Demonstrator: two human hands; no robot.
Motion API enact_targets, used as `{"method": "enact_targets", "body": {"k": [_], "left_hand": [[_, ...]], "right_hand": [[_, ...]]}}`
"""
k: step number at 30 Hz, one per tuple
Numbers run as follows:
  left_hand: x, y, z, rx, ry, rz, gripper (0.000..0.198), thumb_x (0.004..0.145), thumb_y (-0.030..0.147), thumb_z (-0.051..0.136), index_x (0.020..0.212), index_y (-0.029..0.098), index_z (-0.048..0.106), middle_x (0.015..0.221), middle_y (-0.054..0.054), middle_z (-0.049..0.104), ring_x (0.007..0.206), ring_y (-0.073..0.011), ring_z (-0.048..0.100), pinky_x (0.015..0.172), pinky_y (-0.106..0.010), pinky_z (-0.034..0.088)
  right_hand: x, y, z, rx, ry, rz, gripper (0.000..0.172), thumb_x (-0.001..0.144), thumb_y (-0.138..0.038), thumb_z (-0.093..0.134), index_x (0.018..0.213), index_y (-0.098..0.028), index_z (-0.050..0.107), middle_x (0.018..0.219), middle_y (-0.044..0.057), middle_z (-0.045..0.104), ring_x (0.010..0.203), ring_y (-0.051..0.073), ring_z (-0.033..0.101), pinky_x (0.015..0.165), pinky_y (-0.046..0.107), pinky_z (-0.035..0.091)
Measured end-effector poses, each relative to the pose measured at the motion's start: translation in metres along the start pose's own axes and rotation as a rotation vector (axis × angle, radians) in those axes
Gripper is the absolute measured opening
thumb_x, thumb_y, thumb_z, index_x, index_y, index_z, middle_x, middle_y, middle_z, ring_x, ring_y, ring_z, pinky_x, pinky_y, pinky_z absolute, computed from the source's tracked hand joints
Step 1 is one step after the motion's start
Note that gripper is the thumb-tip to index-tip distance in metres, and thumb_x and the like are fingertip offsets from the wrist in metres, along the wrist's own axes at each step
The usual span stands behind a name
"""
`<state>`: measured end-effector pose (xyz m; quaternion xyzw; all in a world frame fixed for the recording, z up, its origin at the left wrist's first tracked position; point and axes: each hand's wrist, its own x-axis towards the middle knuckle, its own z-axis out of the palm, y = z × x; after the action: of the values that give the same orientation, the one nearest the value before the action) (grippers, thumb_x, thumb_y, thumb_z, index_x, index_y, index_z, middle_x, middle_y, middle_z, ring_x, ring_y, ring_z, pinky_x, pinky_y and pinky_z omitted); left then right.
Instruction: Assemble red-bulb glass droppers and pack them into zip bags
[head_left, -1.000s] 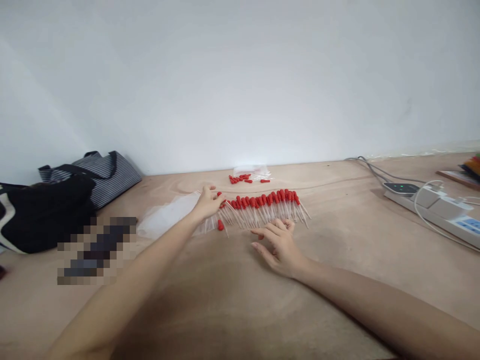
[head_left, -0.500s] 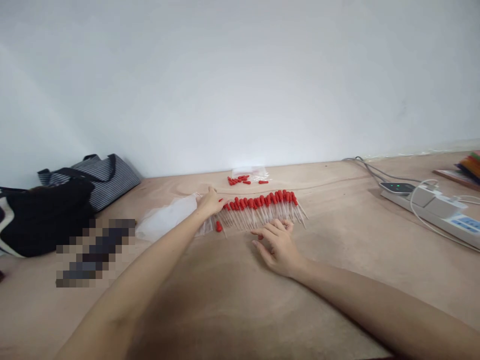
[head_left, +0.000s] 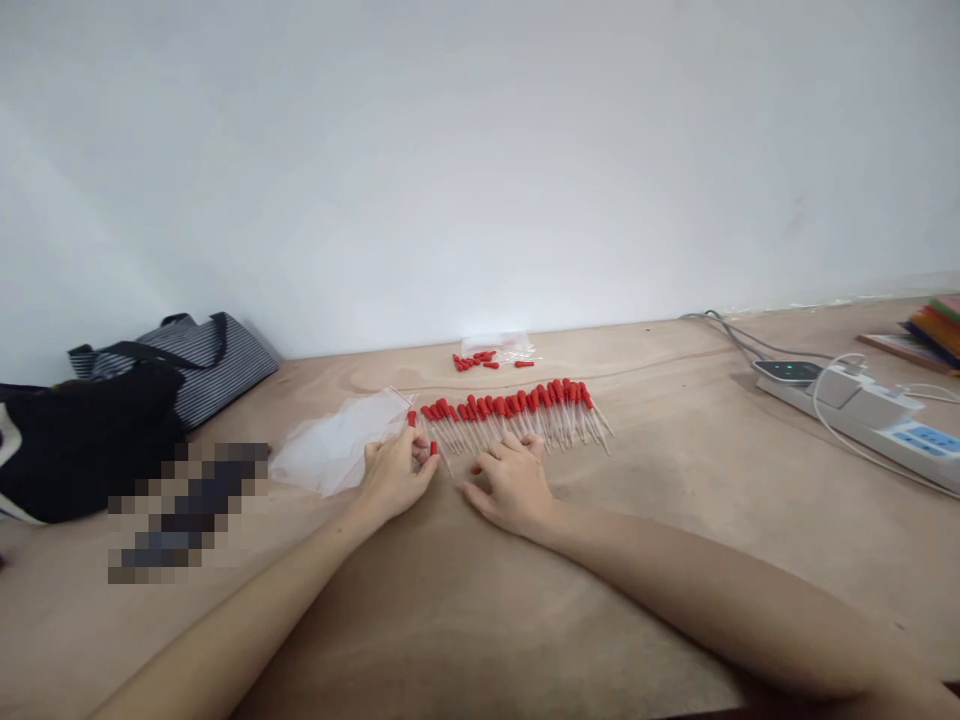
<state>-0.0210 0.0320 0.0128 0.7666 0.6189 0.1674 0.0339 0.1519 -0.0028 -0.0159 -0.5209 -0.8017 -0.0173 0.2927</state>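
Note:
A row of several clear droppers with red bulbs [head_left: 517,412] lies across the wooden table [head_left: 465,610]. My left hand [head_left: 394,478] sits at the row's left end, its fingers curled around one red-bulbed dropper [head_left: 433,449] beside a clear plastic bag [head_left: 337,448]. My right hand [head_left: 511,485] rests palm down just in front of the row. Its fingers are bent and apart, with their tips on the droppers' thin ends, and nothing shows in its grasp.
Loose red bulbs [head_left: 472,361] and a small clear bag [head_left: 504,345] lie near the wall. A striped bag [head_left: 199,362] and a black bag [head_left: 82,440] stand at the left. A power strip with cables [head_left: 862,408] and stacked books [head_left: 934,330] are on the right.
My left hand has drawn back from the row's far left end towards me and closed on one dropper. My right hand has shifted left, and its fingers have curled in.

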Motion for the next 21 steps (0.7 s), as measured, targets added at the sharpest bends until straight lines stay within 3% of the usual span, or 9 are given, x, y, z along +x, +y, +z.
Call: {"method": "enact_targets", "body": {"k": [5,8,12,16,21], "left_hand": [[-0.004,-0.004,0.007,-0.118,0.099,-0.051,0.028,0.068,0.027,0.049,0.093,0.02,0.037,0.072,0.002,0.065,0.07,-0.0188,0.059,0.083,-0.04,0.029],[-0.005,-0.006,0.005,-0.149,0.158,-0.075,0.034,0.068,0.03,0.05,0.098,0.02,0.037,0.072,0.003,0.065,0.066,-0.0176,0.058,0.084,-0.04,0.029],[-0.008,-0.008,0.001,-0.155,0.146,-0.084,0.03,0.07,0.031,0.049,0.097,0.021,0.042,0.073,0.003,0.065,0.062,-0.0162,0.057,0.084,-0.04,0.028],[-0.014,-0.006,0.002,-0.157,0.158,0.019,0.023,0.07,0.03,0.048,0.091,0.021,0.047,0.073,0.002,0.064,0.069,-0.0176,0.058,0.082,-0.039,0.028],[-0.022,0.005,0.005,-0.059,0.135,0.272,0.011,0.069,0.024,0.048,0.077,0.021,0.055,0.071,0.001,0.064,0.074,-0.019,0.058,0.077,-0.037,0.027]], "right_hand": [[0.026,-0.02,0.01,-0.054,-0.113,0.1,0.026,0.078,-0.04,0.049,0.076,-0.017,0.062,0.083,0.008,0.063,0.089,0.023,0.047,0.077,0.04,0.023],[0.035,-0.026,0.009,-0.103,-0.183,0.132,0.024,0.079,-0.032,0.047,0.079,-0.015,0.064,0.087,0.012,0.063,0.09,0.025,0.047,0.075,0.04,0.024],[0.031,-0.024,-0.002,-0.166,-0.267,0.151,0.018,0.077,-0.018,0.047,0.08,-0.013,0.065,0.085,0.014,0.065,0.089,0.026,0.049,0.073,0.039,0.024],[0.009,-0.005,-0.019,-0.195,-0.236,0.124,0.015,0.077,-0.016,0.049,0.079,-0.012,0.063,0.081,0.012,0.064,0.086,0.025,0.05,0.068,0.036,0.024],[-0.024,0.043,-0.038,-0.204,-0.112,0.056,0.012,0.077,-0.02,0.053,0.069,-0.015,0.059,0.075,0.007,0.063,0.079,0.021,0.049,0.067,0.034,0.022]]}}
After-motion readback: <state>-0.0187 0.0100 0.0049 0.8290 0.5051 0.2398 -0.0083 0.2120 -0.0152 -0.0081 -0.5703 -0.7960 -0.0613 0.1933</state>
